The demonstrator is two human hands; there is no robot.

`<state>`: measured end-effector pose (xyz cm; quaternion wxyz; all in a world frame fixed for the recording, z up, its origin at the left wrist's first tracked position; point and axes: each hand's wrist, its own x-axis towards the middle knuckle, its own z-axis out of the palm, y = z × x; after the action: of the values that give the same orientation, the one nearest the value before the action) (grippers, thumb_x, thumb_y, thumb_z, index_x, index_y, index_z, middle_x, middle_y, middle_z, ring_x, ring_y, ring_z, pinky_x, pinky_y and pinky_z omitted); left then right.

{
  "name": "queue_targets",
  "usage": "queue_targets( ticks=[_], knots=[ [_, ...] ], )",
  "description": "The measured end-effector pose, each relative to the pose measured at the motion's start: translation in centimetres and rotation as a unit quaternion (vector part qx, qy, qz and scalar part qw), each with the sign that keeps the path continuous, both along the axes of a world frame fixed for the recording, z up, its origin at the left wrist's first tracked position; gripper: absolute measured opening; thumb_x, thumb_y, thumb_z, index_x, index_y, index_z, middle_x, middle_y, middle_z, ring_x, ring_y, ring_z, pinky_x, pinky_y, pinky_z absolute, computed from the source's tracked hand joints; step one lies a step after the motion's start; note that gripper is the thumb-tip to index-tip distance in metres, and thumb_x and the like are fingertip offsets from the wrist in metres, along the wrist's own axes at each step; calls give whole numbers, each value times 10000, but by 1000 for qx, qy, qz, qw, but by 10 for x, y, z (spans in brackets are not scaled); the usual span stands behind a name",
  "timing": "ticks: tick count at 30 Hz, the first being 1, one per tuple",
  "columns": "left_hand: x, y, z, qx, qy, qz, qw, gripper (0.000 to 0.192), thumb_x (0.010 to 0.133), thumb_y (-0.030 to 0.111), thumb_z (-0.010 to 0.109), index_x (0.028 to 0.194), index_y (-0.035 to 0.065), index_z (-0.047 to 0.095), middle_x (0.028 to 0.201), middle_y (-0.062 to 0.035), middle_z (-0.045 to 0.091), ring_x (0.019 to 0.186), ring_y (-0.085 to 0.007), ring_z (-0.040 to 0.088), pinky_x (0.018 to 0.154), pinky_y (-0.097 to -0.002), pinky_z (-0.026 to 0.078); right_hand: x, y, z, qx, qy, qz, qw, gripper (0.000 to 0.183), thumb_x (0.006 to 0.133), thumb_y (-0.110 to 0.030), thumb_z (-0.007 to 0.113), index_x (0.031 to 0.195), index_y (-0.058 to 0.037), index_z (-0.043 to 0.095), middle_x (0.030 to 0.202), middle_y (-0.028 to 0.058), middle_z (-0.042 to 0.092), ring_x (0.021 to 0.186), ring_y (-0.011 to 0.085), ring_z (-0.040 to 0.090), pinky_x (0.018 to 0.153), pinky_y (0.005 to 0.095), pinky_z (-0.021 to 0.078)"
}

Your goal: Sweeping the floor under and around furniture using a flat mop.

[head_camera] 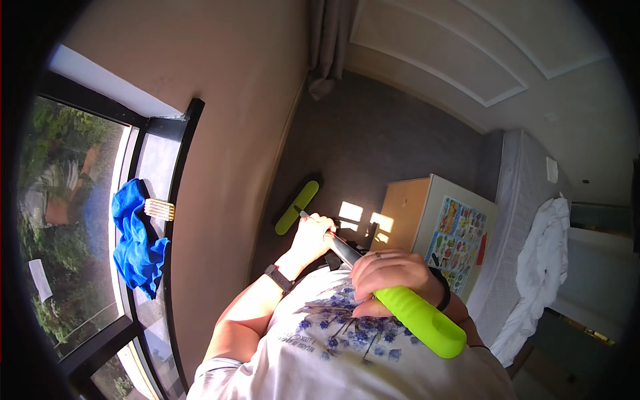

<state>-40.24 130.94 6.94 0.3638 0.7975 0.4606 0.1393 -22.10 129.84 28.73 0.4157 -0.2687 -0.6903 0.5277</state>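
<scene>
Both my hands are around the pole of a long-handled floor mop or broom. My left hand (312, 234), with a dark watch on its wrist, grips the metal pole (346, 250) lower down. My right hand (395, 272), with a ring and a black wristband, holds it higher up, at the top of a ribbed lime-green handle grip (425, 322). The grip's end points towards my right side, in front of my shirt. Beyond my left hand, the lime-green head (297, 207) rests on the dark floor near the wall. Its underside is hidden.
On the windowsill (155, 155) at left lie a blue cloth (137, 240) and a small yellowish brush or sponge (159, 210). A wooden cabinet (407, 207) bearing a picture chart (457, 237) stands at right, beside a mattress (517, 200) with a white quilt (540, 260). A curtain (327, 45) hangs ahead.
</scene>
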Motion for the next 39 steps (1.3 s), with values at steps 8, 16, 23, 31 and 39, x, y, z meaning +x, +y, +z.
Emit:
queue_targets(
  ticks=[8, 16, 23, 31, 39],
  knots=[
    [23, 12, 18, 79, -61, -76, 992, 78, 676, 173, 619, 707, 115, 577, 721, -45, 616, 795, -221, 569, 859, -358, 366, 21, -21, 18, 2, 22, -50, 998, 263, 626, -23, 829, 768, 25, 613, 696, 123, 625, 656, 244, 626, 674, 398, 526],
    [56, 63, 18, 119, -74, -126, 982, 47, 689, 123, 623, 723, 105, 598, 749, -57, 625, 861, -260, 603, 918, -397, 414, 22, -41, 9, 87, -2, -165, 982, 308, 620, -34, 824, 830, 34, 609, 747, 126, 622, 673, 256, 619, 733, 455, 510],
    [75, 80, -61, 11, -113, -41, 993, 113, 762, 104, 579, 853, 53, 624, 913, -103, 647, 914, -318, 602, 837, -382, 484, -14, -60, -72, 11, -95, -261, 960, 291, 657, -33, 801, 882, -29, 617, 859, 71, 615, 867, 233, 606, 991, 425, 411],
    [66, 55, -78, 41, -83, -107, 990, 68, 798, 95, 526, 827, 71, 582, 909, -105, 624, 943, -299, 601, 765, -414, 492, -27, -87, -74, -16, -108, -312, 944, 279, 651, -14, 797, 868, -25, 623, 858, 69, 620, 878, 221, 612, 984, 404, 423],
    [34, 3, -46, 34, -186, -159, 969, 68, 740, 7, 568, 797, 42, 577, 760, -131, 605, 782, -329, 608, 710, -398, 502, -53, -119, -27, -10, -123, -338, 933, 316, 605, -70, 841, 843, -19, 638, 796, 80, 645, 798, 244, 636, 869, 412, 481]
  ],
)
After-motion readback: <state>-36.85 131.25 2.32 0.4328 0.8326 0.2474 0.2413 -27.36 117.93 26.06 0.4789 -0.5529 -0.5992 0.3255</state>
